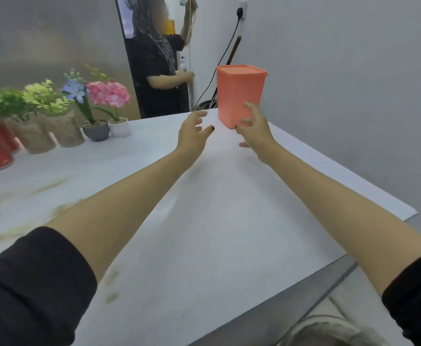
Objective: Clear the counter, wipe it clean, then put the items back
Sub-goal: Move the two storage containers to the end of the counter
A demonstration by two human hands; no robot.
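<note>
A tub (239, 91) with a lid on top stands at the far end of the counter (204, 221), close to the wall (354, 96) on the right. The right hand (256, 131) is just in front of the tub. The left hand (192, 136) is near it on the left. A row of plant pots (96, 131) stands along the left side of the counter. A person (159, 78) stands behind the far end.

Open lane down the middle of the worktop (216, 233); an orange lidded container (239, 96) stands at the far end, near the wall (354, 96); potted flowers (112, 96) line the left side, well apart from it.
</note>
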